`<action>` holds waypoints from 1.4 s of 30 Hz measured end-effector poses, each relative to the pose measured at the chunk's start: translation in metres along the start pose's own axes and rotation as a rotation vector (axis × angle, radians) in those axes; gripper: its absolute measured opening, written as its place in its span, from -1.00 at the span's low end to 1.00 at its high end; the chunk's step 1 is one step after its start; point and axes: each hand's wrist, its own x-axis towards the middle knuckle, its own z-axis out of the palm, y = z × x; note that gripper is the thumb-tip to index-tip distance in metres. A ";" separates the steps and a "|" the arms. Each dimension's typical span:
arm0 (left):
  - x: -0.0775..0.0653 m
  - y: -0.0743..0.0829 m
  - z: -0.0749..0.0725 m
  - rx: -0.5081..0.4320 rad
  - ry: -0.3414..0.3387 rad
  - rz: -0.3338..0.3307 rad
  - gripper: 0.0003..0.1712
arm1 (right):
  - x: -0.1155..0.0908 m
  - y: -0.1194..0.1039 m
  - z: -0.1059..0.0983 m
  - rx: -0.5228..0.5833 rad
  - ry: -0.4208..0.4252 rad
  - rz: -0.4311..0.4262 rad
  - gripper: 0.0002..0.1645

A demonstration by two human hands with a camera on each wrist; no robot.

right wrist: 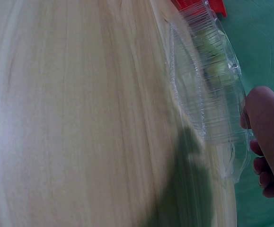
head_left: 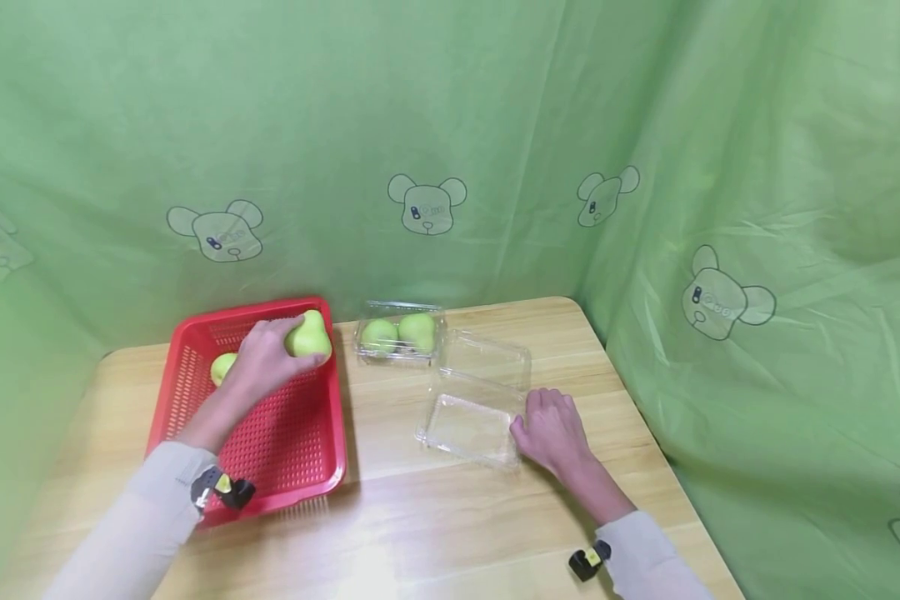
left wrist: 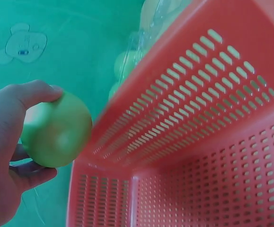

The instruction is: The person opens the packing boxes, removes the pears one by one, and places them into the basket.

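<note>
Sleeve (head_left: 123, 533), left arm, pale grey, extends from the lower left; the forearm slants forward and to the right, over a red perforated plastic basket (head_left: 270, 502) on the left part of the wood-grain tabletop (head_left: 390, 525). Left hand (head_left: 266, 357) is positioned over the basket's far right part, with thumb and fingers curled round one green pear (head_left: 310, 336); the grip is closed on the fruit, the pear's narrow end points away from the person, and the basket floor lies below. Right hand (head_left: 555, 429), on a forearm slanting forward and to the left, pinches the right edge of an open, clear plastic clamshell (head_left: 468, 425); its thumb contacts the rim and the remaining fingers are curled. Count, left to right: one basket; one yellow-green fruit (head_left: 222, 368) visible inside it, partly covered by the left arm; one pear in the left hand; one filled clear clamshell (head_left: 393, 359), just beyond the basket's right rim, near the far table edge, containing two green fruits (head_left: 417, 332) side by side; one open clamshell, to the right of and nearer than the filled one, both halves spread on the tabletop. Wrist cameras: two, one at each cuff. Green curtain (head_left: 495, 108): six outlined mouse-head prints, those at the left and right picture edges cut off.
</note>
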 end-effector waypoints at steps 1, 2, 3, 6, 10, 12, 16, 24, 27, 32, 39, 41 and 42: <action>0.001 -0.003 0.000 0.001 -0.003 -0.015 -0.03 | 0.000 0.000 0.000 -0.001 0.000 0.000 -0.65; 0.001 -0.005 -0.001 0.003 -0.004 -0.028 -0.03 | 0.000 0.000 0.000 -0.002 0.001 0.000 -0.65; 0.001 -0.008 -0.001 0.003 -0.003 -0.041 -0.02 | 0.000 0.000 0.000 0.000 0.002 -0.001 -0.65; 0.002 -0.016 0.000 0.011 -0.004 -0.069 -0.02 | 0.000 0.000 0.000 0.001 -0.003 0.002 -0.66; 0.004 -0.025 0.001 0.018 -0.005 -0.094 -0.02 | -0.001 0.000 0.000 -0.001 -0.010 0.007 -0.67; 0.005 -0.029 0.003 0.021 -0.007 -0.102 -0.03 | -0.001 0.000 0.000 -0.003 -0.012 0.007 -0.67; 0.008 -0.036 0.007 0.027 -0.022 -0.116 -0.04 | -0.001 0.000 0.001 -0.010 -0.012 0.005 -0.67; 0.013 -0.054 0.020 0.040 -0.054 -0.136 -0.06 | -0.001 0.000 -0.001 0.000 -0.025 0.017 -0.68; 0.015 -0.060 0.024 0.034 -0.068 -0.138 -0.07 | -0.001 -0.001 -0.001 0.003 -0.019 0.014 -0.67; 0.017 -0.065 0.029 0.033 -0.093 -0.157 -0.08 | -0.001 -0.001 -0.001 0.000 -0.007 0.010 -0.67; 0.017 -0.066 0.037 0.032 -0.142 -0.187 -0.07 | 0.000 -0.001 0.000 -0.006 0.000 0.004 -0.66; 0.018 -0.065 0.038 0.014 -0.155 -0.196 -0.06 | 0.000 -0.001 0.000 -0.007 0.004 0.002 -0.66; 0.018 -0.065 0.039 0.012 -0.156 -0.197 -0.06 | 0.000 -0.001 0.000 -0.006 0.006 0.001 -0.66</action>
